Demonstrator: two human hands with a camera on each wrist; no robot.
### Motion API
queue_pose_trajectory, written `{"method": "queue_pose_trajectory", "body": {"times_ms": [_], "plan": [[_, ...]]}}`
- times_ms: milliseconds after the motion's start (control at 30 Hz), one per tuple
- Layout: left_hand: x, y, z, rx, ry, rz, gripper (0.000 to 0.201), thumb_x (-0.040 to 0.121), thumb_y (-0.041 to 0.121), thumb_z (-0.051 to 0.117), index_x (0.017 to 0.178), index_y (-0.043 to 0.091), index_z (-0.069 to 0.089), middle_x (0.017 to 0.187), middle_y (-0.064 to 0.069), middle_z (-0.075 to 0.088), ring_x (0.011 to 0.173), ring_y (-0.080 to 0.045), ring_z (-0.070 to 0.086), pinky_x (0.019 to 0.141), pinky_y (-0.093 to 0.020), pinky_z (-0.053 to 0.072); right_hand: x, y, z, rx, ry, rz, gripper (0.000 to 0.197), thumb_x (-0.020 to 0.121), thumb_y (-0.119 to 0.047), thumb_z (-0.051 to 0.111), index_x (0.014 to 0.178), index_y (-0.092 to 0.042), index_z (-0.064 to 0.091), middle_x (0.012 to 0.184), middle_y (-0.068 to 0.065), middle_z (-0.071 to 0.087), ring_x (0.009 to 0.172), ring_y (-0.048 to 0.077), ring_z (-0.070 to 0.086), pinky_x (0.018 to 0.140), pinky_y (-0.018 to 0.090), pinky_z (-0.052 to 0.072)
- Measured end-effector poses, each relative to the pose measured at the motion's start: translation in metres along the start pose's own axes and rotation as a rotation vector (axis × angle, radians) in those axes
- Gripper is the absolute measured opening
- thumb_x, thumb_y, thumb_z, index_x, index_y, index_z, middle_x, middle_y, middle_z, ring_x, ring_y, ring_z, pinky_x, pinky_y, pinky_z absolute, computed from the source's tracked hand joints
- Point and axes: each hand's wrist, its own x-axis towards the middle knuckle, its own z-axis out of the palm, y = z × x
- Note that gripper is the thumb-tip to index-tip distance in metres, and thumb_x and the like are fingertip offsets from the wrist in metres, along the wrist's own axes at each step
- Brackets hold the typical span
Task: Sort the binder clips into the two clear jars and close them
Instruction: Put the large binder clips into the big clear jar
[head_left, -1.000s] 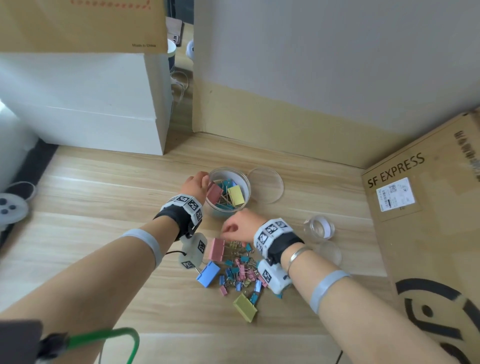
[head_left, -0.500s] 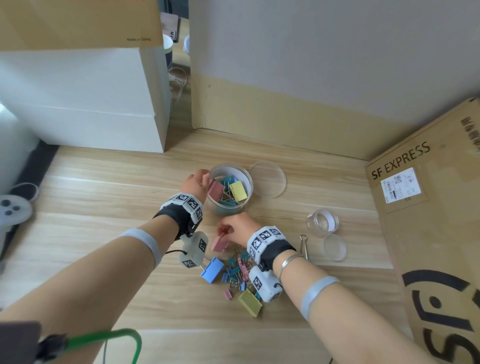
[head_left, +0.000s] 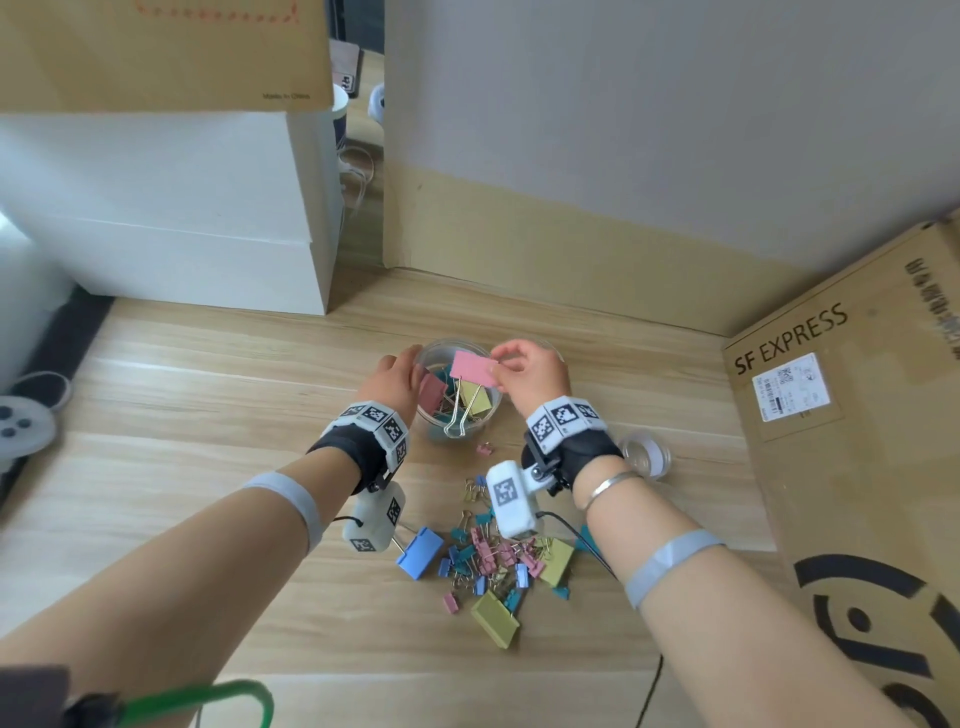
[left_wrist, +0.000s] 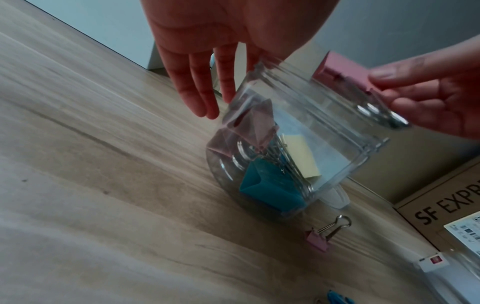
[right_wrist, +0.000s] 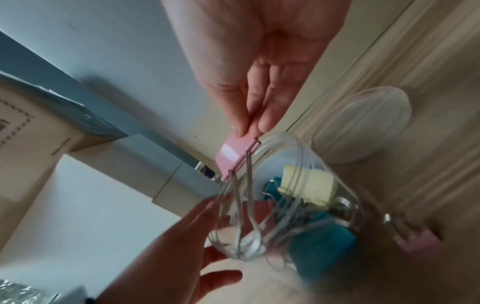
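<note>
The large clear jar (head_left: 457, 410) stands open on the wood floor with large pink, teal and yellow clips inside. My left hand (head_left: 410, 364) rests against its left wall, fingers straight (left_wrist: 205, 98). My right hand (head_left: 506, 366) pinches a large pink binder clip (head_left: 472, 368) over the jar's mouth, wire handles hanging into the jar (right_wrist: 285, 195). A pile of mixed clips (head_left: 493, 556) lies on the floor near me. The small clear jar (head_left: 647, 457) stands open right of my right wrist. The large lid (right_wrist: 363, 125) lies behind the jar.
A cardboard box marked SF EXPRESS (head_left: 857, 441) leans at the right. A white box (head_left: 171, 218) stands at the back left, and the wall runs close behind the jar. One small pink clip (head_left: 484, 449) lies just in front of the large jar.
My right hand has lifted a large pink clip from the pile and carried it up over the large jar. The left hand has stayed at the jar.
</note>
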Motion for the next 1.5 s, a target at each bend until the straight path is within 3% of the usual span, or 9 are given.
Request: {"method": "queue_pose_trajectory", "body": {"times_ms": [100,233,367,533,700,833,1066,1266,1500], "plan": [[-0.001,0.001,0.0,0.007,0.002,-0.002,0.045,0.099,0.034,0.024,0.142,0.02,0.03,0.139,-0.017,0.041,0.116,-0.038,0.053,0.097,-0.042,0.043,0.003,0.004,0.014,0.021,0.106,0.054,0.006,0.085,-0.013,0.065,0.085,-0.019,0.064,0.091,0.006,0.073,0.073,0.02,0.07,0.071,0.038,0.059],[-0.001,0.001,-0.001,0.025,-0.018,0.006,0.046,0.098,0.037,0.024,0.141,0.021,0.031,0.136,-0.016,0.041,0.114,-0.038,0.053,0.097,-0.043,0.043,0.007,0.008,0.018,0.124,0.211,0.111,0.007,0.085,-0.01,0.064,0.092,-0.012,0.066,0.093,0.006,0.073,0.058,0.008,0.064,0.052,0.014,0.053],[-0.002,0.003,0.0,0.054,0.004,0.016,0.044,0.098,0.032,0.026,0.139,0.017,0.033,0.132,-0.019,0.044,0.11,-0.04,0.054,0.094,-0.044,0.044,0.007,0.009,0.023,-0.025,0.117,0.089,0.007,0.083,-0.011,0.067,0.087,-0.016,0.066,0.09,0.007,0.074,0.07,0.017,0.07,0.066,0.031,0.059],[-0.004,0.009,0.0,0.085,0.017,0.005,0.044,0.097,0.028,0.03,0.137,0.013,0.035,0.13,-0.021,0.044,0.108,-0.042,0.054,0.092,-0.045,0.045,0.006,0.009,0.022,-0.175,0.0,0.057,0.006,0.086,-0.015,0.064,0.091,-0.017,0.066,0.089,0.003,0.073,0.053,0.01,0.063,0.054,0.021,0.051],[-0.007,0.017,0.002,0.097,0.038,-0.027,0.044,0.095,0.024,0.033,0.138,0.012,0.034,0.134,-0.021,0.043,0.113,-0.043,0.051,0.093,-0.044,0.043,0.008,0.017,0.002,-0.258,0.018,-0.077,0.012,0.083,-0.02,0.067,0.091,-0.015,0.074,0.101,0.002,0.066,0.086,0.018,0.061,0.074,0.026,0.046],[-0.008,0.022,0.007,0.073,0.087,-0.046,0.049,0.093,0.018,0.035,0.141,0.012,0.031,0.139,-0.021,0.039,0.119,-0.042,0.045,0.097,-0.043,0.039,0.002,0.045,-0.03,-0.267,0.061,0.021,0.014,0.085,-0.021,0.062,0.092,-0.015,0.073,0.098,0.006,0.072,0.092,0.021,0.066,0.084,0.031,0.052],[-0.006,0.019,0.018,0.022,0.13,-0.065,0.05,0.092,0.02,0.038,0.141,0.015,0.03,0.138,-0.02,0.039,0.116,-0.042,0.045,0.095,-0.043,0.039,-0.032,0.105,-0.059,-0.823,-0.501,0.273,0.027,0.081,-0.027,0.068,0.105,-0.015,0.063,0.11,0.004,0.065,0.095,0.02,0.06,0.083,0.029,0.047],[-0.003,0.017,0.021,0.012,0.138,-0.086,0.051,0.089,0.023,0.043,0.138,0.015,0.034,0.136,-0.018,0.042,0.114,-0.04,0.048,0.094,-0.043,0.041,-0.049,0.133,-0.052,-0.92,-0.439,0.342,0.062,0.08,-0.034,0.068,0.129,-0.01,0.037,0.117,0.011,0.054,0.101,0.026,0.057,0.081,0.035,0.05],[-0.004,0.017,0.02,0.002,0.149,-0.08,0.045,0.093,0.02,0.035,0.137,0.013,0.035,0.133,-0.021,0.043,0.113,-0.041,0.049,0.091,-0.043,0.042,-0.048,0.139,-0.037,-0.68,-0.275,0.306,0.04,0.079,-0.001,0.061,0.114,-0.008,0.044,0.106,0.01,0.056,0.086,0.023,0.057,0.078,0.033,0.052]]}}
